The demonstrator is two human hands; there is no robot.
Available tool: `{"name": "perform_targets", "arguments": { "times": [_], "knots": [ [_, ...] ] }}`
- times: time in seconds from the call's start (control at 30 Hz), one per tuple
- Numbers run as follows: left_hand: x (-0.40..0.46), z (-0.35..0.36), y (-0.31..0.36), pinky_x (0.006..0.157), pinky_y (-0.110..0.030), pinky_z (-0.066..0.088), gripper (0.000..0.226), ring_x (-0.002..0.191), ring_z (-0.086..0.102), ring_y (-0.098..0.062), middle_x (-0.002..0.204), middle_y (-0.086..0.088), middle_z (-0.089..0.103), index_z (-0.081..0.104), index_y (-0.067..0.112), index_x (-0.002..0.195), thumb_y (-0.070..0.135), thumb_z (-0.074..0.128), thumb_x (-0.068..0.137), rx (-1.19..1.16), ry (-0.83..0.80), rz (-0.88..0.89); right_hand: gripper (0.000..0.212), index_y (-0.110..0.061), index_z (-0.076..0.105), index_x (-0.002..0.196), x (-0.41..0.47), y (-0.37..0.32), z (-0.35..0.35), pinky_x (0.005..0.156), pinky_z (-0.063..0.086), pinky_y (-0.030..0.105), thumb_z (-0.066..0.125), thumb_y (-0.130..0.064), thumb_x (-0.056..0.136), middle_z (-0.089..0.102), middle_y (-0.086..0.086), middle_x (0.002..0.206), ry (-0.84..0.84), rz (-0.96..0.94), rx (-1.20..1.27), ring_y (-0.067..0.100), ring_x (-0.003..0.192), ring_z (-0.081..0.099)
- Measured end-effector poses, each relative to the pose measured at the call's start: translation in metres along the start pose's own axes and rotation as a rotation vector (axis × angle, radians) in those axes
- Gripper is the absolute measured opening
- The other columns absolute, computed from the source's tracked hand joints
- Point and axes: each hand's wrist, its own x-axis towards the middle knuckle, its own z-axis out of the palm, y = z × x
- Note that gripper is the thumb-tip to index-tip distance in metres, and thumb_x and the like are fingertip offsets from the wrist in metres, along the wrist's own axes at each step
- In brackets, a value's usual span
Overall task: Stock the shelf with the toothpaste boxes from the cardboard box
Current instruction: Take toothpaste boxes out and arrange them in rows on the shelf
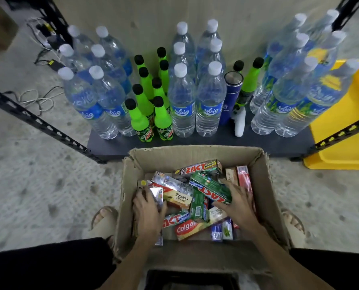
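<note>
Cardboard box [130, 185]: open-topped, on the floor at 6 o'clock, between the person's sandalled feet, just in front of the shelf.
Toothpaste boxes [179, 198]: a loose jumble inside the cardboard box, long axes pointing every way.
Green Zact Whitening box [211, 190]: on top of the heap, long axis running from 10 o'clock to 4 o'clock.
Zact Smokers box [198, 168]: at the far side of the carton, long axis nearly 9 to 3 o'clock, right end tilted slightly up.
Colgate box [195, 227]: near side, long axis from 8 o'clock to 2 o'clock.
Left hand [148, 214]: reaching in at 7 o'clock, fingers curled around a silvery toothpaste box [156, 194] whose long axis runs 12 to 6 o'clock.
Right hand [238, 203]: fingers spread, lying on the heap against the green Zact Whitening box's near end; whether it grips anything cannot be told.
Shelf [195, 143]: dark board at 12 o'clock.
Water bottles [182, 97]: upright in rows across the shelf.
Mountain Dew bottles [147, 99]: green, clustered left of centre.
Yellow bin [346, 130]: at 3 o'clock, beside the shelf.
</note>
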Motion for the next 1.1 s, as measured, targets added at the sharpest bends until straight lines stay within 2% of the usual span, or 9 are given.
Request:
{"name": "perform_targets", "arguments": {
  "times": [0.13,0.23,0.37,0.43,0.57,0.67,0.87,1.0,1.1],
  "knots": [
    [-0.007,0.003,-0.002,0.093,-0.044,0.048,0.085,0.113,0.048,-0.034,0.132,-0.019,0.042,0.035,0.010,0.150,0.047,0.072,0.083,0.022,0.026,0.083,0.081,-0.042,0.041,0.146,-0.005,-0.006,-0.005,0.116,0.017,0.043,0.080,-0.051,0.077,0.048,-0.008,0.151,0.044,-0.033,-0.011,0.019,0.144,0.027],
    [-0.018,-0.001,0.010,0.086,-0.035,0.051,0.082,0.109,0.053,-0.026,0.122,-0.011,0.049,0.039,0.009,0.143,0.043,0.078,0.080,-0.084,-0.006,0.074,0.074,-0.044,0.045,0.140,-0.007,-0.011,-0.010,0.101,0.017,0.032,0.080,-0.054,0.076,0.057,-0.012,0.138,0.133,-0.069,-0.019,0.011,0.132,0.036],
    [-0.031,0.004,0.016,0.087,-0.032,0.056,0.085,0.106,0.061,-0.024,0.114,-0.011,0.058,0.039,0.006,0.131,0.026,0.092,0.067,-0.039,-0.068,0.042,0.066,-0.041,0.050,0.136,-0.012,-0.025,-0.023,0.103,0.020,0.036,0.078,-0.055,0.078,0.051,-0.019,0.124,0.220,-0.071,0.006,-0.001,0.115,0.027],
    [-0.032,0.003,0.018,0.074,-0.029,0.058,0.088,0.093,0.065,-0.022,0.108,-0.011,0.060,0.033,0.008,0.134,0.022,0.091,0.068,0.014,-0.038,0.047,0.065,-0.042,0.052,0.134,-0.013,-0.028,-0.031,0.100,0.021,0.036,0.076,-0.060,0.076,0.053,-0.021,0.127,0.257,-0.115,-0.018,0.004,0.120,0.035],
    [-0.037,-0.003,0.025,0.053,-0.027,0.055,0.087,0.074,0.069,-0.022,0.116,-0.014,0.059,0.002,0.023,0.152,0.020,0.066,0.093,0.033,0.016,0.111,0.066,-0.044,0.054,0.133,-0.015,-0.033,-0.042,0.092,0.018,0.032,0.073,-0.067,0.075,0.057,-0.021,0.124,0.301,-0.150,-0.026,0.007,0.118,0.041],
    [-0.039,-0.017,0.038,0.062,-0.031,0.059,0.086,0.078,0.069,-0.018,0.119,-0.008,0.059,-0.001,0.027,0.156,0.028,0.061,0.097,-0.172,0.050,0.146,0.066,-0.046,0.053,0.133,-0.019,-0.041,-0.054,0.091,0.018,0.032,0.070,-0.071,0.074,0.058,-0.020,0.121,0.340,-0.189,-0.009,0.005,0.117,0.041],
    [-0.027,-0.083,0.058,0.098,-0.029,0.045,0.055,0.116,0.055,-0.009,0.129,0.005,0.058,0.042,0.021,0.140,0.037,0.065,0.092,-0.539,0.137,0.332,0.070,-0.047,0.055,0.133,-0.034,-0.060,-0.094,0.087,0.019,0.031,0.066,-0.078,0.071,0.056,-0.026,0.121,0.397,-0.265,-0.031,0.002,0.115,0.042],
    [-0.019,-0.142,0.066,0.096,-0.031,0.040,0.058,0.106,0.050,-0.010,0.113,0.006,0.050,0.046,0.029,0.146,0.036,0.067,0.092,-0.614,0.228,0.464,0.074,-0.049,0.055,0.133,-0.039,-0.075,-0.142,0.083,0.017,0.032,0.056,-0.085,0.068,0.056,-0.026,0.116,0.479,-0.319,-0.063,0.001,0.108,0.041],
    [-0.013,-0.200,0.073,0.089,-0.030,0.044,0.060,0.098,0.052,-0.007,0.111,0.010,0.045,0.046,0.035,0.147,0.042,0.066,0.090,-0.646,0.255,0.568,0.073,-0.049,0.054,0.136,-0.045,-0.098,-0.193,0.086,0.017,0.031,0.061,-0.081,0.071,0.059,-0.022,0.117,0.522,-0.406,-0.062,-0.003,0.109,0.038]
  ]
}}
